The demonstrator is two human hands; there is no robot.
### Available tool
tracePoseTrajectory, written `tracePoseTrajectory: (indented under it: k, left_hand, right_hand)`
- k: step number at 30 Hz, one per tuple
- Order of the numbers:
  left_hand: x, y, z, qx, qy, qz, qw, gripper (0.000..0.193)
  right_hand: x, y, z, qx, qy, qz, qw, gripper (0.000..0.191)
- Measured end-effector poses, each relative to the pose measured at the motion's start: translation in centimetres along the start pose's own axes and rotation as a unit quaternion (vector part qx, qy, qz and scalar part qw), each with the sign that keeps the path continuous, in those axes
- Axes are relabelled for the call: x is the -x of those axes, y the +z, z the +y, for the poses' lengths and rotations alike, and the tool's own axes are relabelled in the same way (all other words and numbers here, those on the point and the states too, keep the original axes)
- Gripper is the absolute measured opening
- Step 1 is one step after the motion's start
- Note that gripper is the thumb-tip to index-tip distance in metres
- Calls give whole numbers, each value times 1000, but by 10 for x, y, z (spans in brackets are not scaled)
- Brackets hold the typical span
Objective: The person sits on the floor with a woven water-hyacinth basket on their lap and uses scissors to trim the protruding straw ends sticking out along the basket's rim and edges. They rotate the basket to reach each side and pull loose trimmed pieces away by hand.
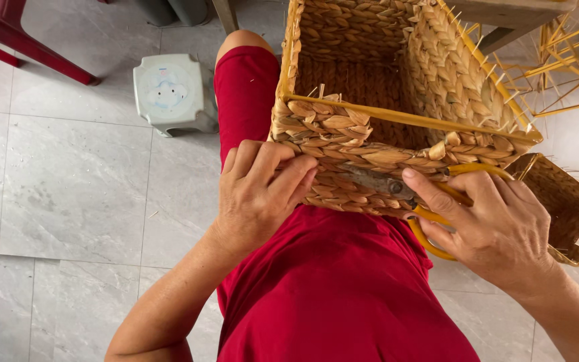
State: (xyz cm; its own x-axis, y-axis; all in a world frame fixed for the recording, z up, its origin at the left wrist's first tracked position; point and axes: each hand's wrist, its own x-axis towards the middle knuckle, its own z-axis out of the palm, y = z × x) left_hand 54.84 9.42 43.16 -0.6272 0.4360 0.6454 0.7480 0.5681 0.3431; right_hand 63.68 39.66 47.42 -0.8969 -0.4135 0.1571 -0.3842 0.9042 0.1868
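Woven basket [397, 87] rested on lap. Left hand [259, 194] pressed against basket's near wall, fingers curled together. Yellow-handled scissors [403, 191] gripped by right hand [494, 224], blades laid on weave.

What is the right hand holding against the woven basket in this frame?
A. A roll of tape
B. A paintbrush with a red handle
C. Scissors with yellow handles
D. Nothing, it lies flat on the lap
C: the right hand has its fingers through the yellow loops of the scissors, whose dark blades lie against the near wall of the woven basket that the left hand steadies.
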Motion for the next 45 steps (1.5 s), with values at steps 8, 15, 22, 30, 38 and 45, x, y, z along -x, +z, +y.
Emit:
tracePoseTrajectory:
  k: [8,15,22,30,38,45]
  left_hand:
    - [-5,6,-11,58,0,15,998,21]
    - [3,7,-25,138,-13,26,990,26]
    - [6,9,-26,156,-40,25,987,21]
    - [25,-12,-75,110,-216,107,964,27]
    - [18,4,-58,267,-230,123,928,37]
    - [-42,34,-42,415,-237,31,878,67]
  right_hand:
    - [-24,-6,2,60,-74,47,994,83]
    - [-48,-10,-14,57,-105,66,991,80]
    - [-55,-4,-21,26,-128,53,990,72]
    - [26,32,26,-180,71,90,977,55]
    - [89,110,4,-599,376,331,624,50]
    - [73,126,-28,-645,424,286,567,58]
